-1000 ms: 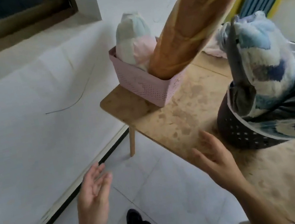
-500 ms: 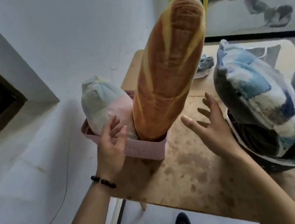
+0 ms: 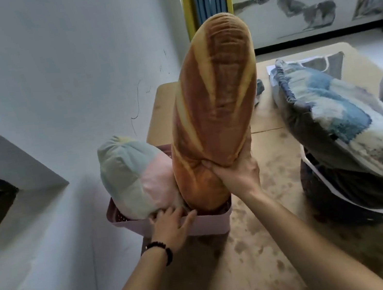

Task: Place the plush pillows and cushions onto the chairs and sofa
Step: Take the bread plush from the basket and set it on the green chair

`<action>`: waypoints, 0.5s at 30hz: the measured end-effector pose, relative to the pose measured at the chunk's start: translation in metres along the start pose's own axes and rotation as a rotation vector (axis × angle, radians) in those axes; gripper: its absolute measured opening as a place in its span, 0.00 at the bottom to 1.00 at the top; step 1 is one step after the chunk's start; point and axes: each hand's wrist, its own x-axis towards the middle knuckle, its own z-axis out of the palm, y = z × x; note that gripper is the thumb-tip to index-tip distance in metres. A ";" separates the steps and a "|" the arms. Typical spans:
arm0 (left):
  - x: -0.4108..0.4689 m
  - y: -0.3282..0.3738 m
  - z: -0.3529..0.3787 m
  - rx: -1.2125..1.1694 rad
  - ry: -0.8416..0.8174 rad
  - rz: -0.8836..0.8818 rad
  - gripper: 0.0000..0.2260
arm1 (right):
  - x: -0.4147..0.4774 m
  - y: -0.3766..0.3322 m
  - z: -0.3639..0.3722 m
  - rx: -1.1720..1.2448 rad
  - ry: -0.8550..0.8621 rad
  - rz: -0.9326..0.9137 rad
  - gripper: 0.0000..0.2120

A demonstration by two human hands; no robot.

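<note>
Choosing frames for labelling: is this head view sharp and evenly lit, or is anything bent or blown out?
Head view: wide-angle distortion slants the wall ledge at left; head view: soft daylight, no glare; head view: bread pillow, left hand and right hand slightly soft, edges readable.

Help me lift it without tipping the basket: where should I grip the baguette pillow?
Grip the baguette pillow low, just above the pink basket rim, from the right, as the right hand does: it stands upright and tall, and the pastel pillow crowds its left.
</note>
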 end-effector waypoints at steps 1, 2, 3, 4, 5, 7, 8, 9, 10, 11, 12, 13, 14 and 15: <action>0.001 -0.001 0.000 0.008 -0.014 0.002 0.37 | -0.002 -0.003 0.001 -0.006 0.016 -0.007 0.61; 0.002 -0.001 -0.001 0.014 -0.018 0.006 0.32 | -0.005 -0.008 0.002 -0.005 0.031 -0.016 0.58; 0.003 -0.002 -0.003 0.018 -0.023 0.012 0.28 | -0.008 -0.014 0.003 0.002 0.052 -0.036 0.56; 0.003 -0.003 -0.004 0.019 -0.038 0.016 0.25 | -0.010 -0.022 0.004 0.007 0.080 -0.071 0.54; 0.004 -0.003 -0.003 0.025 -0.052 0.022 0.25 | -0.013 -0.031 0.004 0.012 0.112 -0.122 0.52; 0.005 -0.006 -0.001 0.037 -0.055 0.039 0.25 | -0.016 -0.054 0.001 0.047 0.194 -0.233 0.49; 0.005 -0.007 -0.001 0.025 -0.048 0.051 0.24 | -0.017 -0.069 -0.005 0.080 0.233 -0.288 0.48; 0.007 -0.010 -0.001 -0.007 -0.044 0.059 0.24 | -0.018 -0.083 -0.013 0.112 0.267 -0.332 0.46; 0.008 -0.013 -0.001 -0.072 -0.042 0.065 0.24 | -0.022 -0.098 -0.022 0.140 0.294 -0.364 0.45; 0.006 -0.016 -0.004 -0.179 -0.045 0.073 0.25 | -0.027 -0.111 -0.034 0.159 0.314 -0.389 0.43; 0.004 -0.018 -0.009 -0.356 -0.029 0.088 0.28 | -0.036 -0.121 -0.046 0.177 0.336 -0.408 0.41; 0.001 -0.018 -0.016 -0.571 0.023 0.103 0.34 | -0.046 -0.129 -0.057 0.205 0.361 -0.423 0.39; -0.003 -0.016 -0.024 -0.774 0.096 0.110 0.40 | -0.058 -0.133 -0.067 0.240 0.392 -0.432 0.38; -0.007 -0.012 -0.037 -0.917 0.170 0.129 0.44 | -0.073 -0.137 -0.076 0.288 0.427 -0.438 0.36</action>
